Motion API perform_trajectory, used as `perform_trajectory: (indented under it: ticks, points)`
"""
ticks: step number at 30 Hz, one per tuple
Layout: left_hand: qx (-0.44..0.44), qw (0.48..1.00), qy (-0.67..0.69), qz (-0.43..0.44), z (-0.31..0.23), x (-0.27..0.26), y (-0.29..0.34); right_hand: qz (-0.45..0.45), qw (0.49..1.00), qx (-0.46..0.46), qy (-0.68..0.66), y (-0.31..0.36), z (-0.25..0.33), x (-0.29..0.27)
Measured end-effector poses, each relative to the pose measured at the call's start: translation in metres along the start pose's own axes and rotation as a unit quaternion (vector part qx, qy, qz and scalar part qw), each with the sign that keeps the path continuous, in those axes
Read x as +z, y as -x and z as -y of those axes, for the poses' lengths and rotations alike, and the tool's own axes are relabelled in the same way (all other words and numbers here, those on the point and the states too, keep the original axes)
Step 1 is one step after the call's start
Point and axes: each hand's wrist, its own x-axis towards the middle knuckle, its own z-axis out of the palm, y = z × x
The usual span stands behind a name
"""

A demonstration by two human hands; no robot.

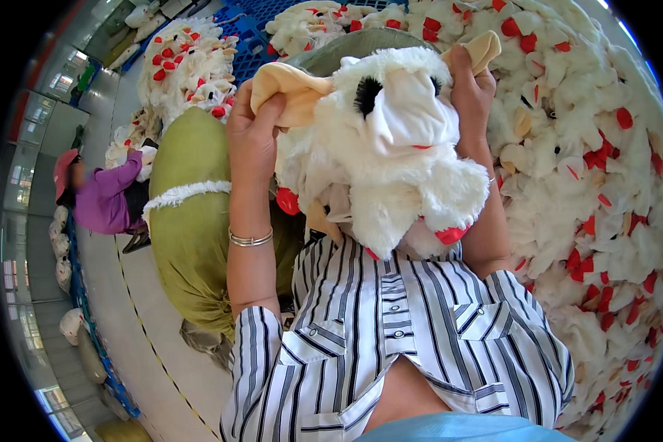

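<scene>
So, far-left co-worker [104, 193]: in a purple top and pink cap, well apart from my hands; I'd leave that side be.
Olive sack [188, 276]: bulky, just beside my left forearm, a white furry strip [188, 194] across it; I'd lift clear so the fur doesn't snag.
Left grip [255, 132]: pinching the left tan ear [300, 94] near its outer end; from my remote seat, I judge a hold closer to the base would steady the head better.
White plush [390, 180]: hung between both grips, in front of the striped shirt [353, 309], its body limp and seemingly unstuffed; I'd match the two pulls so the head sits square.
Muzzle [414, 118]: smooth, white and creased, with a black eye patch [368, 96] plain at its left; slight, even tension should flatten the folds without straining the ear seams.
Red paw tip [451, 235]: hanging low by the shirt; better left dangling than bunched against it.
Right grip [470, 94]: pinching the right tan ear [485, 51] near the head, its end poking out beyond; exact finger placement behind, I cannot tell.
Plush heap [567, 214]: white and red pieces near my right forearm; I'd keep that elbow tucked to avoid dragging any along.
</scene>
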Motion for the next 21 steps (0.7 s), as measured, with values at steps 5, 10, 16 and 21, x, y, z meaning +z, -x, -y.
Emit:
perform_trajectory:
  ticks: [5,10,16,21]
  points:
    - [0.059,0.990,0.059,0.117,-0.015,-0.031,-0.003,0.010,0.996,-0.082,-0.029,-0.022,0.011,-0.018]
    - [-0.012,0.999,-0.045,0.018,0.010,-0.066,0.026,0.065,0.995,-0.079,0.013,-0.021,0.021,-0.030]
    - [-0.110,0.936,-0.246,0.226,-0.011,-0.090,0.023,0.097,0.993,-0.045,0.048,-0.008,0.032,-0.011]
    - [0.165,0.827,-0.483,0.236,-0.024,-0.035,0.004,0.183,0.973,-0.082,0.118,-0.009,0.052,0.022]
